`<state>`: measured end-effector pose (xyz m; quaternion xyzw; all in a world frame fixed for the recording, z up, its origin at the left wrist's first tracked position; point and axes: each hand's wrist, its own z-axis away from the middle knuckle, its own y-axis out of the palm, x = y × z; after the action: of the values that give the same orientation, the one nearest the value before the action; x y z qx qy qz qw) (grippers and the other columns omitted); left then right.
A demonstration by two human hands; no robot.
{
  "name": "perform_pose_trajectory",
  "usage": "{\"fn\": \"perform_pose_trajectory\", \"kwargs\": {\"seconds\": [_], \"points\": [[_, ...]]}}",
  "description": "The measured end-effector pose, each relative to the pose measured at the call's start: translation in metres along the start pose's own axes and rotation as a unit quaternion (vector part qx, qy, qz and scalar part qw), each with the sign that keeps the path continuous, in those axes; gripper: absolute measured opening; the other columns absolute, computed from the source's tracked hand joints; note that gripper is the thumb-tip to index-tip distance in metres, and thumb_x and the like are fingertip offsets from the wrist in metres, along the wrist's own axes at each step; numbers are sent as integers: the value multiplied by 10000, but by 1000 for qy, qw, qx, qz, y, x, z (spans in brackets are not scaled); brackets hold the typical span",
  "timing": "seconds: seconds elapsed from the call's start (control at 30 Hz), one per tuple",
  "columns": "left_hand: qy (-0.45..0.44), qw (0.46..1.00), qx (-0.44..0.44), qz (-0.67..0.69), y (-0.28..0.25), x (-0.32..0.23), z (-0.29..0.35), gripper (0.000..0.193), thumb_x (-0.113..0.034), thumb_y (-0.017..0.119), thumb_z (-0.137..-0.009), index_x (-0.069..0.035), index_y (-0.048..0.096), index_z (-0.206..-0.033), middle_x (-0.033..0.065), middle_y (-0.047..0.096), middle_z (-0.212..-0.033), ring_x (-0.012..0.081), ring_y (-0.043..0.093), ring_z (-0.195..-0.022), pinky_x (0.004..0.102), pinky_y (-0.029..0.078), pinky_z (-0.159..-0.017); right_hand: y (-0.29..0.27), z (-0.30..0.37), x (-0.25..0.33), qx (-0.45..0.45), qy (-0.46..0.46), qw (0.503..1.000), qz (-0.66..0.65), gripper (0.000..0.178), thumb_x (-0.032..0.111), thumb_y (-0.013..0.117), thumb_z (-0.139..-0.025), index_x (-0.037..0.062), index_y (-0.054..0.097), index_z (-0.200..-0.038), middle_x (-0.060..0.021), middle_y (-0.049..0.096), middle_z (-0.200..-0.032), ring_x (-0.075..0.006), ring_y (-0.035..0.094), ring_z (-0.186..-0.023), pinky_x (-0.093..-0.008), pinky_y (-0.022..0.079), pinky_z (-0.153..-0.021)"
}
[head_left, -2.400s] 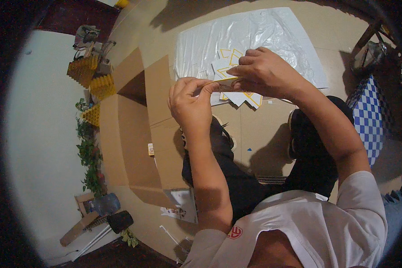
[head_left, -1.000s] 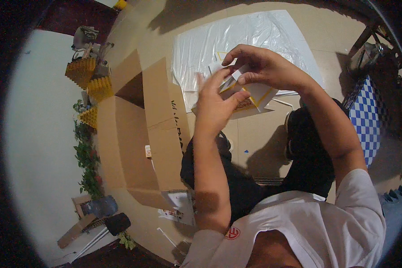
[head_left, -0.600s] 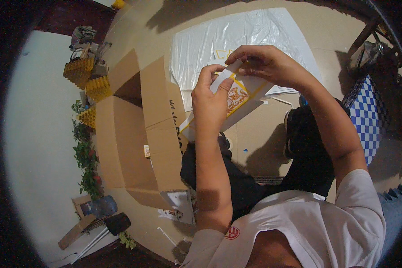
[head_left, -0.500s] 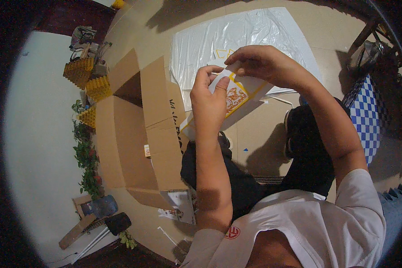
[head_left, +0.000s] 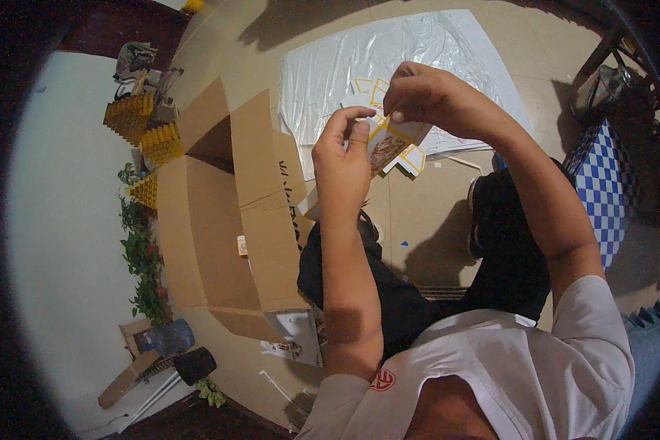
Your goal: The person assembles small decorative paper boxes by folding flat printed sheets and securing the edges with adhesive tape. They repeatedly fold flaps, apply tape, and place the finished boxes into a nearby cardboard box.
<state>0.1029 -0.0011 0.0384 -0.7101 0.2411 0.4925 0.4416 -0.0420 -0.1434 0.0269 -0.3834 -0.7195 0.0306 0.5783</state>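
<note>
Both my hands hold a small flat white carton blank with yellow edges and a printed picture [head_left: 391,144], raised above the floor. My left hand [head_left: 342,150] pinches its left edge with thumb and fingers. My right hand [head_left: 427,95] grips its upper right part from above. More flat white and yellow blanks [head_left: 367,89] lie on a clear plastic sheet [head_left: 425,44] spread on the floor beyond my hands. A large open brown cardboard box [head_left: 227,213] stands to the left of my left arm.
Stacks of yellow folded cartons [head_left: 145,132] stand at the far left by the wall, with green plants [head_left: 141,257] below them. A blue and white checked item [head_left: 601,191] is at the right. Printed sheets [head_left: 295,337] lie by my left knee.
The carton blank has been lifted from low over the plastic sheet up between both hands and turned, its printed face now showing. My left hand's fingers have shifted along its left edge.
</note>
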Motion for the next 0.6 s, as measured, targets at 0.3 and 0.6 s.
{"fn": "perform_pose_trajectory", "kwargs": {"seconds": [0.3, 0.6], "points": [[-37, 971, 71, 225, -3, 2, 2, 172, -76, 584, -930, -2, 610, -1084, 34, 641, -909, 98, 580, -822, 240, 471, -760, -6, -1, -4, 22, 60, 973, -224, 141, 166, 626, -913, 34, 607, -958, -9, 608, -963, -91, 565, -949, -265, 460, -851], [-114, 880, 152, 436, -4, 12, 5, 276, -78, 654, -891, 11, 546, -1128, 47, 643, -934, 133, 626, -868, 250, 506, -767, 3, -3, -1, 49, 26, 949, -310, 188, 184, 693, -859, 29, 624, -939, -6, 590, -952, -102, 565, -915, -256, 460, -848]]}}
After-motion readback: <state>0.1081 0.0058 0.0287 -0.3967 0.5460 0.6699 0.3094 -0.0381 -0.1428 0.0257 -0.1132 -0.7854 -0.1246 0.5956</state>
